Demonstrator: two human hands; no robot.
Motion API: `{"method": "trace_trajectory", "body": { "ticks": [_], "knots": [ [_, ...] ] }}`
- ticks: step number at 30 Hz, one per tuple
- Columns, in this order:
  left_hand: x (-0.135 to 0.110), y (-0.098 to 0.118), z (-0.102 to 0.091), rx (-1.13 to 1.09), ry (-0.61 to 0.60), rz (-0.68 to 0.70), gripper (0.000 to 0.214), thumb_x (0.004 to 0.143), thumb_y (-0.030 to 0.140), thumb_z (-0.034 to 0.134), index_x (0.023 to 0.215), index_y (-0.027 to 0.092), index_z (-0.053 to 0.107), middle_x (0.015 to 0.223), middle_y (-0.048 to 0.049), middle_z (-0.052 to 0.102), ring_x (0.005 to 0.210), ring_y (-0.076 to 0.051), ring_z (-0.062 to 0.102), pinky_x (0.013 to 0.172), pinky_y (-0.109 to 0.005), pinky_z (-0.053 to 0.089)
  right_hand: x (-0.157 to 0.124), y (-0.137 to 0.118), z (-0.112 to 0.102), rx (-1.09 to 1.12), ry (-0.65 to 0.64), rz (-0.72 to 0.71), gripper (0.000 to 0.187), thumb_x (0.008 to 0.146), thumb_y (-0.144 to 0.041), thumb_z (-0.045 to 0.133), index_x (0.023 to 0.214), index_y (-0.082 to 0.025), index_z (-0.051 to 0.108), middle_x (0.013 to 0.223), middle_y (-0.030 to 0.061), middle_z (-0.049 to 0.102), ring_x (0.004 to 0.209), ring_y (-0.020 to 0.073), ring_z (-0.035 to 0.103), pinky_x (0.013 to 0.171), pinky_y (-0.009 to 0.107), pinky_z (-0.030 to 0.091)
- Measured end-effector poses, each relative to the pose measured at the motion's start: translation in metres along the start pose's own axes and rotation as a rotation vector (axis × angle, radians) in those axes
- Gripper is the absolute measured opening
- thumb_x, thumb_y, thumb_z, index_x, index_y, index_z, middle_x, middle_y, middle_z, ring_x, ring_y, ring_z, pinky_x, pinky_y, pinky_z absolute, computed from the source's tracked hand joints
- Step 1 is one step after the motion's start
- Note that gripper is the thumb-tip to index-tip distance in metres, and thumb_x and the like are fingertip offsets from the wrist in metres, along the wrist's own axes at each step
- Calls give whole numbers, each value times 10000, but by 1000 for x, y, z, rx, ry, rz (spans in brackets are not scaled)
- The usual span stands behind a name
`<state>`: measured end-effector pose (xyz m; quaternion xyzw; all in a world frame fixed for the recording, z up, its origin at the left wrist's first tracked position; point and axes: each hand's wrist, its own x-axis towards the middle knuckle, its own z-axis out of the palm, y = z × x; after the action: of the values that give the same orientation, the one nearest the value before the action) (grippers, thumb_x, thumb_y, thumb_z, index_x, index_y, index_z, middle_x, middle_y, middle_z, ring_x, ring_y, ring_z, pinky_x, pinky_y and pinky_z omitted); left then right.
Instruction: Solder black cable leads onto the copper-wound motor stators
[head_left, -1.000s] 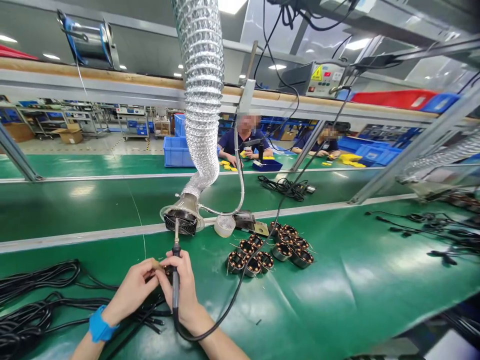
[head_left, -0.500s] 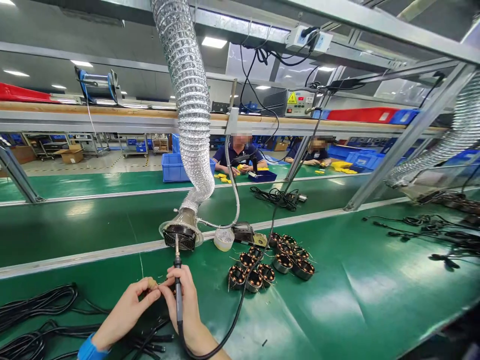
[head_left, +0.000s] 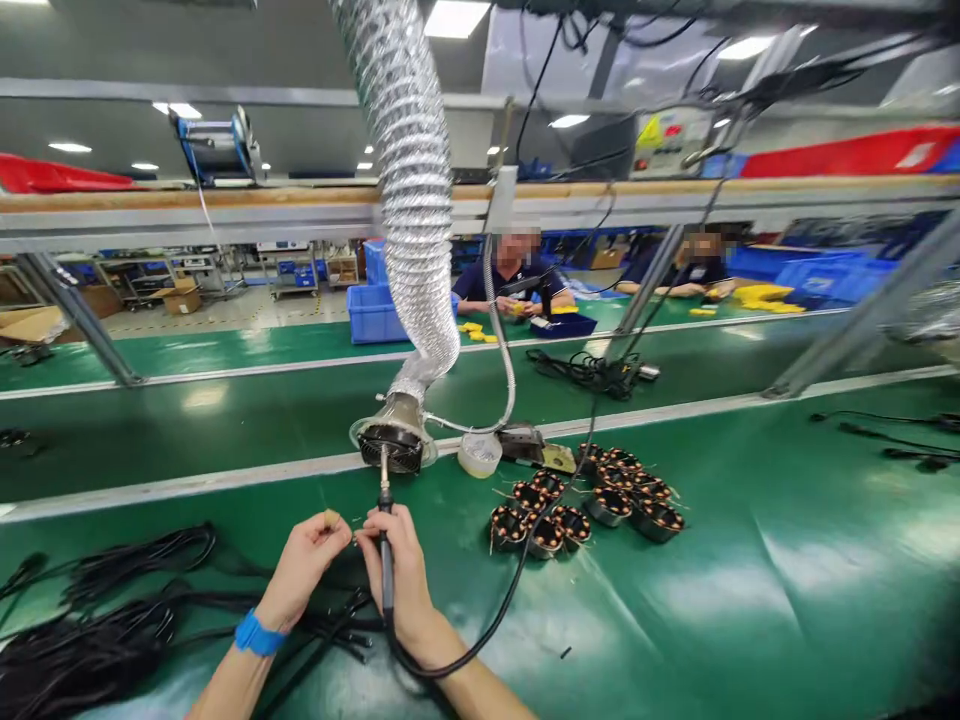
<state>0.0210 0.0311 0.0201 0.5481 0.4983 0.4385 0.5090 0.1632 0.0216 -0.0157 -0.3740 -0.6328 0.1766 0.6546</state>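
Running this from afar, and my read is we're at the prep stage of a soldering job, with no joint being worked on in view. My right hand grip (head_left: 401, 575) is closed firmly round the black handle of a pen-style soldering iron (head_left: 385, 545), and my left hand grip (head_left: 301, 565) is pinched shut on a tiny tan bit (head_left: 331, 518), too small for me to say what it is. The two hands sit just beside each other, low over the green counter (head_left: 750, 560). The iron's long axis runs nearly straight ahead, tip pointing forward and away from me, lined up in view with the fume extractor nozzle (head_left: 395, 447), and its cord trails off the back end. Copper-wound stators (head_left: 585, 505) sit in a cluster off to the right, while black cables (head_left: 97, 640) lie in loops to the left. The next move, I'd say, calls for steady hands: tip and bit need bringing together close to that extractor.
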Motion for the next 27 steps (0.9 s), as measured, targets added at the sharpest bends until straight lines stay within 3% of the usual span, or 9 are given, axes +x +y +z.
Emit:
{"method": "trace_trajectory", "body": {
  "ticks": [7, 13, 18, 27],
  "knots": [
    [14, -12, 4, -41, 117, -52, 307, 712, 442, 692, 677, 177, 542, 594, 67, 435, 507, -78, 302, 505, -225, 247, 6, 10, -17, 24, 0, 125, 271, 985, -233, 495, 1219, -222, 631, 918, 49, 692, 649, 141, 679, 640, 271, 579],
    [18, -18, 7, -50, 158, -75, 296, 701, 444, 695, 683, 178, 566, 559, 60, 454, 490, -80, 332, 503, -227, 257, 1, 9, -31, -70, -2, 136, 272, 989, -289, 456, 966, -181, 705, 543, -26, 630, 465, 137, 627, 511, 251, 536],
    [19, -21, 5, -86, 169, -77, 261, 698, 398, 682, 666, 173, 554, 571, 70, 431, 490, -67, 270, 499, -231, 215, -2, 8, -32, -87, -27, 118, 287, 985, -291, 456, 918, -181, 712, 521, -23, 626, 455, 141, 629, 475, 242, 511],
    [21, -25, 4, -78, 185, -62, 229, 697, 372, 675, 669, 169, 572, 591, 53, 471, 521, -83, 321, 516, -238, 225, -1, 8, -28, -62, -91, 112, 276, 990, -271, 454, 922, -183, 706, 507, -36, 603, 443, 133, 619, 467, 230, 501]
  ]
}}
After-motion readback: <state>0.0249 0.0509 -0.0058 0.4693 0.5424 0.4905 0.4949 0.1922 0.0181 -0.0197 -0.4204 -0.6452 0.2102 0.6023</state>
